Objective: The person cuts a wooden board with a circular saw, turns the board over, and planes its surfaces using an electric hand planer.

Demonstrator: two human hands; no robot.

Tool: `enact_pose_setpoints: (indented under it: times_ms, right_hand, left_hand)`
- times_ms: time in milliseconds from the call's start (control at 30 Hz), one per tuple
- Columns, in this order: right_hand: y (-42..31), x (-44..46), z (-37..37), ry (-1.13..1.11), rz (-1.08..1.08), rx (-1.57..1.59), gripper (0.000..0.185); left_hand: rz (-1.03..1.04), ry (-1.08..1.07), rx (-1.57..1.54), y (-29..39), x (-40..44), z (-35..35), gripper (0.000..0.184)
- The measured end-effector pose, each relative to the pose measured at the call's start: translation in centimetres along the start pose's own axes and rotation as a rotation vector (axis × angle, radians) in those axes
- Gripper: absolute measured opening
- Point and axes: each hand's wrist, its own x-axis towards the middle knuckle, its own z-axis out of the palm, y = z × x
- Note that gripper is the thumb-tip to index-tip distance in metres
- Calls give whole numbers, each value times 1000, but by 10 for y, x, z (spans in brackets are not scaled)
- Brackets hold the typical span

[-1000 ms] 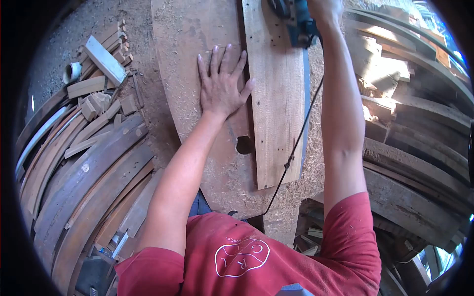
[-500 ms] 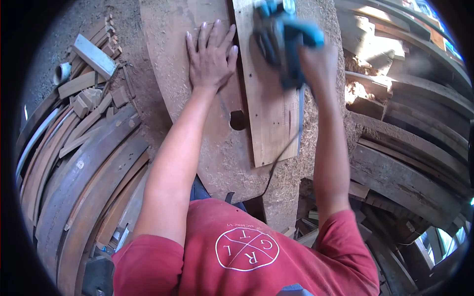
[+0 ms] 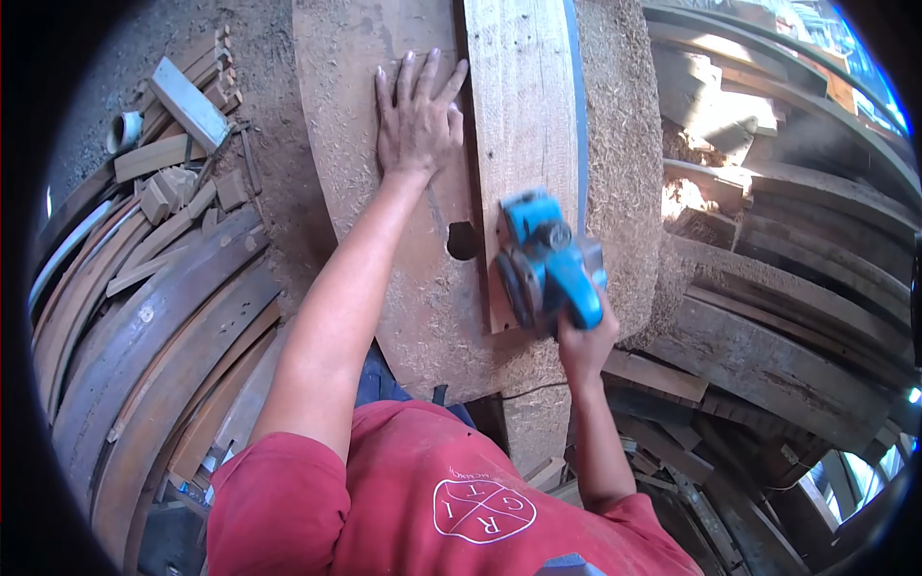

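My right hand (image 3: 588, 338) is wrapped round the rear handle of a blue electric planer (image 3: 549, 254). The planer rests over the near end of a pale wooden plank (image 3: 523, 106), which lies lengthwise away from me. My left hand (image 3: 420, 130) is flat with fingers spread on the wide work board (image 3: 336, 58), left of the plank. Its fingers are close to the plank's left edge. A dark hole (image 3: 462, 240) shows in the board between the left wrist and the planer. The planer's underside is hidden.
Wood shavings (image 3: 619, 115) cover the surface right of the plank. Curved timbers (image 3: 158, 317) are stacked on the left, near small offcuts (image 3: 173, 192). More stacked boards (image 3: 768, 355) fill the right side. A dark cord (image 3: 538, 388) runs below the board's near edge.
My right hand has drawn the planer back from the plank's far part to its near end. My left hand stays flat on the board in nearly the same place.
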Motion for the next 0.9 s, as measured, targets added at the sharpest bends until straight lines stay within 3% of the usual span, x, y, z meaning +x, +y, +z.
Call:
enact_pose_setpoints:
  times_ms: [167, 233, 367, 500, 567, 700, 767, 833, 900]
  right_hand:
    - [-51, 123, 36, 52, -80, -26, 23]
    - [-77, 169, 46, 47, -89, -10, 31]
    - [-108, 263, 74, 147, -241, -72, 31]
    - [-146, 345, 91, 136, -208, -150, 35]
    - [-144, 400, 109, 247, -351, -204, 35]
    - [-175, 489, 139, 294, -352, -165, 28]
    - [-195, 498, 137, 310, -346, -147, 26]
    - [-211, 494, 135, 123, -194, -1, 28]
    - [-202, 481, 128, 87, -203, 5, 28]
  left_hand:
    - [-49, 60, -82, -2, 2, 1, 69]
    - [-53, 69, -90, -1, 3, -2, 69]
    - [-69, 75, -140, -1, 4, -8, 68]
    - [-75, 55, -197, 0, 6, -10, 68]
    - [-78, 53, -199, -1, 4, -10, 68]
    - [-90, 35, -171, 0, 5, -9, 69]
    - [-93, 44, -160, -2, 4, -7, 69]
    - [-99, 56, -179, -5, 4, -7, 69]
    - [-98, 65, -214, -4, 2, -3, 69]
